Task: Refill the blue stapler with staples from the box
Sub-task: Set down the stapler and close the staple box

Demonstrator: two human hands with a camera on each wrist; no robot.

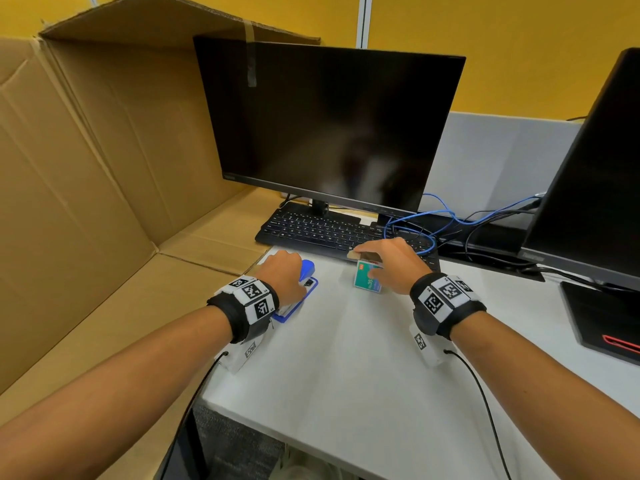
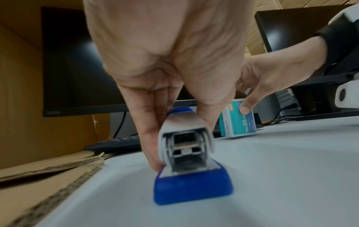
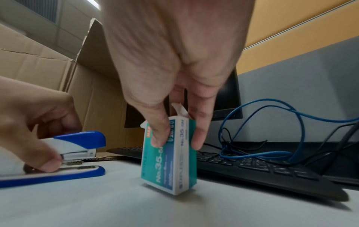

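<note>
Looks like the setup step: left hand point(image 1: 282, 271) grips the blue stapler point(image 2: 187, 155) flat on the desk point(image 1: 346, 375), right hand point(image 3: 174, 76) pinches the staple box point(image 3: 169, 155) standing on end under its fingers, top flap open. Next I'd guess the stapler needs popping open, then 1 strip pulled out. Keyboard point(image 1: 322, 230) and blue cable point(image 3: 272, 130) sit just beyond the right hand, a bit crowded.

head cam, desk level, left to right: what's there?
cardboard box → left hand gripping the blue stapler → staple box held by the right hand → second monitor's base.
</note>
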